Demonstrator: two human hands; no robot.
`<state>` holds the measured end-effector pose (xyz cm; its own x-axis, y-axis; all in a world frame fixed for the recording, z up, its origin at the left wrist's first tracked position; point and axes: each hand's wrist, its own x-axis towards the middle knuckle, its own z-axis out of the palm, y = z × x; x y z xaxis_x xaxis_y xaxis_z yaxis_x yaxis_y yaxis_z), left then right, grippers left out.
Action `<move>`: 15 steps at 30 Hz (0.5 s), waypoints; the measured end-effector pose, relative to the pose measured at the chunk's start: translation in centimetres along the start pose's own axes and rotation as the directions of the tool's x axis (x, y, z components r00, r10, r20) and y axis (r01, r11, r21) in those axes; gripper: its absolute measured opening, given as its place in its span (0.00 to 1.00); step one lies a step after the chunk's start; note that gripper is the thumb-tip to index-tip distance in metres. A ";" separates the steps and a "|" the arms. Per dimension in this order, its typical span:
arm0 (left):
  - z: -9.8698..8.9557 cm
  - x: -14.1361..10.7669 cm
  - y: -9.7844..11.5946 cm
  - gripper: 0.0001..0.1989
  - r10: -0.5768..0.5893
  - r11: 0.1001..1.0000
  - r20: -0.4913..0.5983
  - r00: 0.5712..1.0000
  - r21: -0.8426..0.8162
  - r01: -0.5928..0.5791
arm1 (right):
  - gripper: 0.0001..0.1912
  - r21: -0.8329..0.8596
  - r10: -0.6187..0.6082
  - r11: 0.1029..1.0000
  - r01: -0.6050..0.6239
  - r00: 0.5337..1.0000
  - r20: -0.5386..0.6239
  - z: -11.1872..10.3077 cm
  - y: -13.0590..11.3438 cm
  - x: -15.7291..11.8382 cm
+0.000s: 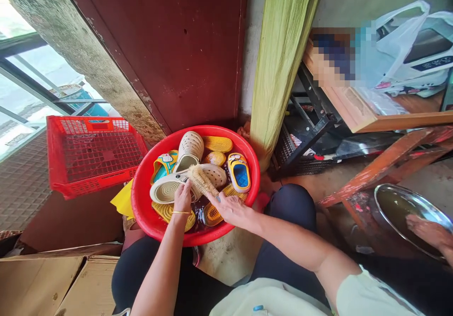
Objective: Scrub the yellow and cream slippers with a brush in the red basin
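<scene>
Left hand clenched around the near edge of a cream perforated clog, gold bangle at the wrist. Right hand grasping the end of a stiff tan bristle brush, with the bristles angled down onto the clog. Clog lying on its side near the middle of a red plastic basin, just above dark water. A sound working position: firm hold close to the bristles, brush head laid along the clog, both wrists low over the basin so that drips fall back inside.

Packed around it in the basin: a second cream clog at 12 o'clock, a blue-insoled yellow slide at 2 o'clock, a cartoon-printed slide at 10 o'clock, and yellow-orange soles at 1 o'clock.

Close by, in the way: dark-trousered knees at 4 o'clock, right against the basin, and a green-streaked column and red-brown door panel hemming in the far side, leaving little room for wide strokes. Also around: a red plastic crate at 9 o'clock, a yellow cloth at 8 o'clock, cardboard boxes at 7 o'clock, and a steel basin of murky water at 4 o'clock, with another person's hand or foot at its rim, hard to tell which.
</scene>
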<state>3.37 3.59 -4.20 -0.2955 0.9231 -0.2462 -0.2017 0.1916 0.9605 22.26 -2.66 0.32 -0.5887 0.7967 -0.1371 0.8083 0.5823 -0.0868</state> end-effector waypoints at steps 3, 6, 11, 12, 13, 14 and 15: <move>-0.3 0.5 1.1 0.23 -0.050 0.989 -0.023 0.999 -0.137 0.046 | 0.36 0.009 0.003 1.000 -0.003 0.999 -0.039 -0.7 -0.3 -0.4; -0.5 0.6 2.1 0.22 -0.069 0.972 0.011 0.998 -0.223 0.070 | 0.35 0.022 0.083 0.996 -0.083 0.997 -0.001 -1.5 1.7 0.8; -0.1 -0.4 2.6 0.22 -0.059 0.958 0.134 0.989 -0.271 0.093 | 0.39 0.069 0.284 0.956 -0.285 0.959 0.025 -1.7 4.2 3.2; -0.1 -0.6 2.6 0.21 -0.046 0.959 0.143 0.989 -0.270 0.084 | 0.40 0.079 0.252 0.964 -0.253 0.968 0.025 -1.4 3.8 3.1; -0.1 -0.6 2.6 0.21 -0.034 0.960 0.145 0.989 -0.270 0.072 | 0.40 0.088 0.200 0.976 -0.201 0.980 0.022 -1.0 3.2 2.9; -0.2 -0.6 2.5 0.20 -0.022 0.961 0.137 0.990 -0.272 0.059 | 0.41 0.097 0.141 0.985 -0.142 0.990 0.015 -0.6 2.5 2.6; -0.4 -0.6 2.5 0.19 -0.012 0.961 0.122 0.992 -0.273 0.045 | 0.41 0.105 0.088 0.991 -0.088 0.996 0.005 -0.2 1.9 2.2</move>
<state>2.69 3.44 -1.70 -0.1765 0.9547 -0.2397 -0.4622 0.1346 0.8765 22.49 0.22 0.02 -0.5152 0.8439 -0.1493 0.8536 0.4897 -0.1775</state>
